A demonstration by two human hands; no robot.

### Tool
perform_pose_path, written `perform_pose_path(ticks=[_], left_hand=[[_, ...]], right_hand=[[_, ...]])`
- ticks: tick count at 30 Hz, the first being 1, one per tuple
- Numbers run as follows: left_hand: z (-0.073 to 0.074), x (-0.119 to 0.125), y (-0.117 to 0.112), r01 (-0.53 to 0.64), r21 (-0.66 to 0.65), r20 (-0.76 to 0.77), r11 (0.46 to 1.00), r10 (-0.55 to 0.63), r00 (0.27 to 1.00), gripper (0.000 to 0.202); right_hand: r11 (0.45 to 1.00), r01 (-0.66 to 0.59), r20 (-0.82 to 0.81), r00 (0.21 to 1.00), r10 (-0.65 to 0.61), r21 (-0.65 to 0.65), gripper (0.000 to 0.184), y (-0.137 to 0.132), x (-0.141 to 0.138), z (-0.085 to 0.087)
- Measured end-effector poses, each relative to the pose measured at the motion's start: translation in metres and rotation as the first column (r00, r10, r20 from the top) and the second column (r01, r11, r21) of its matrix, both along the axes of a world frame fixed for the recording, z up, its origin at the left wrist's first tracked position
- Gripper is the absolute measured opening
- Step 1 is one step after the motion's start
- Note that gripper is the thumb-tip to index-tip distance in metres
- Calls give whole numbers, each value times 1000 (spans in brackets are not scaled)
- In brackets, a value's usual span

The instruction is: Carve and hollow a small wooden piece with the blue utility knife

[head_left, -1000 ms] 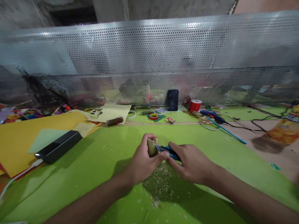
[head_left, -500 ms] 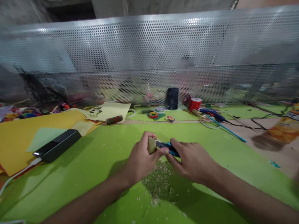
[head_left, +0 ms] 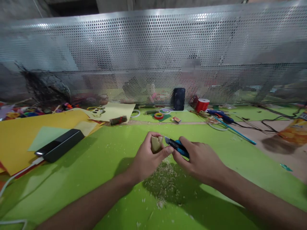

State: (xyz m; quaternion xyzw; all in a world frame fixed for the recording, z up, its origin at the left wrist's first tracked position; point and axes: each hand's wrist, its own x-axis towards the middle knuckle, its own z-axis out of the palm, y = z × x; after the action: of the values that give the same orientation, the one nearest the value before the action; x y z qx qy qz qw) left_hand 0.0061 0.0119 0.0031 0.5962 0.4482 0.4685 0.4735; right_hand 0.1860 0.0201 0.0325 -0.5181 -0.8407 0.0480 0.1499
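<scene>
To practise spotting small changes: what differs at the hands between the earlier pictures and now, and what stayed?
The right hand has raised the blue knife, its blade tip now at the upper edge of the wooden block. The left hand still grips the block; the shavings lie unchanged below.

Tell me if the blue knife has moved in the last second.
Yes, slightly: against the shavings pile, the knife in the right hand has drawn back rightward, off the wood block.

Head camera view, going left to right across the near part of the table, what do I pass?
yellow paper → black power bank → left hand gripping a tan block → blue utility knife → right hand holding that knife → orange packet
</scene>
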Motion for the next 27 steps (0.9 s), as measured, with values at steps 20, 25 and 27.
perform_pose_path(ticks=[20,25,27], left_hand=[[-3,-2,-1,94,89,205,992,-111,973,40],[-4,1,2,-8,38,289,999,-4,957,49],[-4,3,2,-70,-15,278,997,71,958,53]], right_hand=[[685,-428,-685,714,-144,-590,43,-1,1,-13],[780,-410,-659,752,-4,-472,46,2,-2,-13],[808,-390,-641,767,19,-442,44,-1,-4,-11]])
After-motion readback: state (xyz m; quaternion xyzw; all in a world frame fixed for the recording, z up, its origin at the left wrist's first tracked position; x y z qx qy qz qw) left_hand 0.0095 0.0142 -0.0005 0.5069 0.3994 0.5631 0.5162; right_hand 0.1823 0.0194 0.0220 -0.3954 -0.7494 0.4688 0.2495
